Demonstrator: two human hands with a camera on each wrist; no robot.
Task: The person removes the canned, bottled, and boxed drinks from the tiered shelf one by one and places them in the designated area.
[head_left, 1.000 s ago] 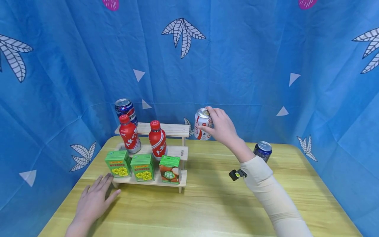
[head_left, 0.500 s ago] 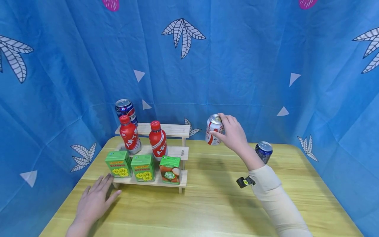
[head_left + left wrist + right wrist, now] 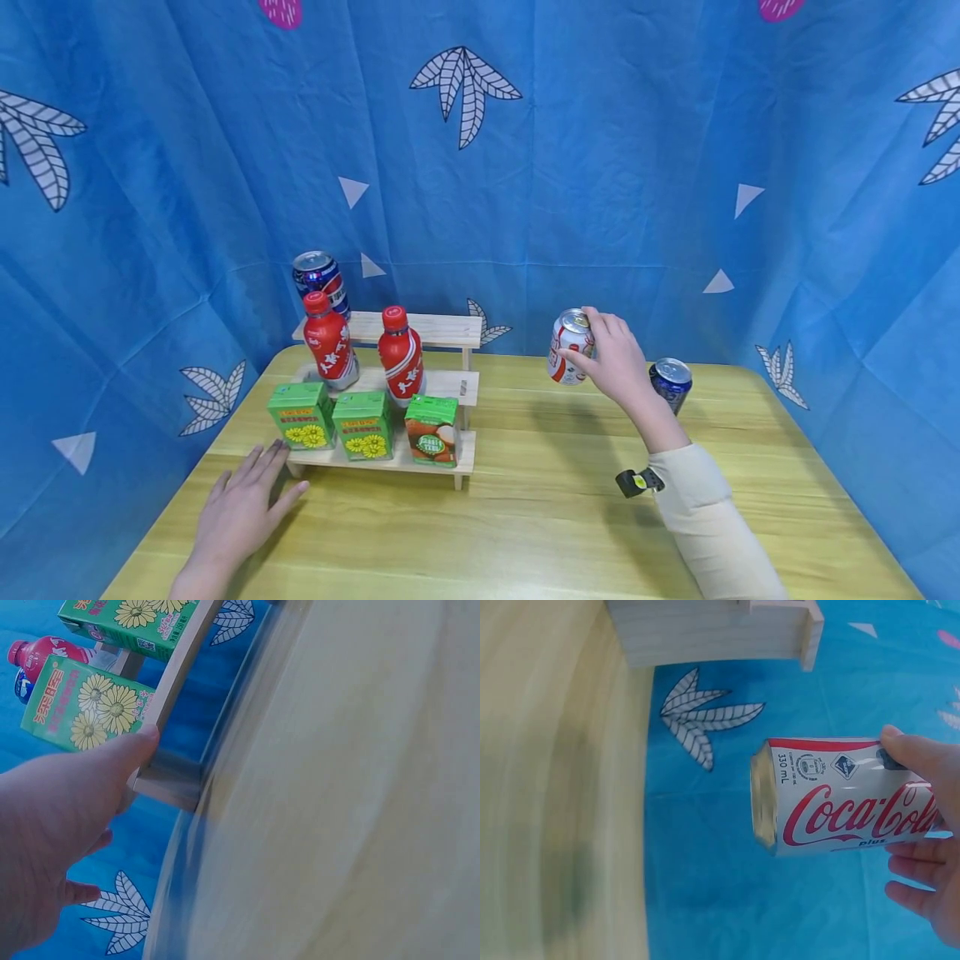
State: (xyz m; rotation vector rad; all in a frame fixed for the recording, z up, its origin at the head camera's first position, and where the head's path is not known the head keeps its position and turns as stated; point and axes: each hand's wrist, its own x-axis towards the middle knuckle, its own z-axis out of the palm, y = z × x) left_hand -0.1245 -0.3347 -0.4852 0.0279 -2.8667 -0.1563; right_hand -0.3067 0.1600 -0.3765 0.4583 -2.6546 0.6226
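Note:
A white and red Coca-Cola can [image 3: 570,350] is held in the air above the back of the table by my right hand [image 3: 618,362], thumb on one side and fingers on the other. In the right wrist view the same can [image 3: 847,796] shows its base and lettering. My left hand [image 3: 238,508] lies at the front left corner of a wooden tiered rack [image 3: 442,467], fingers fairly straight. The left wrist view puts the left thumb by the rack's edge, close to a green drink carton [image 3: 94,709].
On the rack stand green cartons [image 3: 363,425], two red bottles [image 3: 401,354] and a blue Pepsi can [image 3: 318,279] on the top tier. A dark blue can [image 3: 670,383] stands on the wooden table [image 3: 540,525], behind the right forearm. Blue curtain [image 3: 600,167] encloses the back and sides.
My right hand has carried the Coca-Cola can rightward and lower, away from the rack and nearer the dark blue can. The left hand stays in place.

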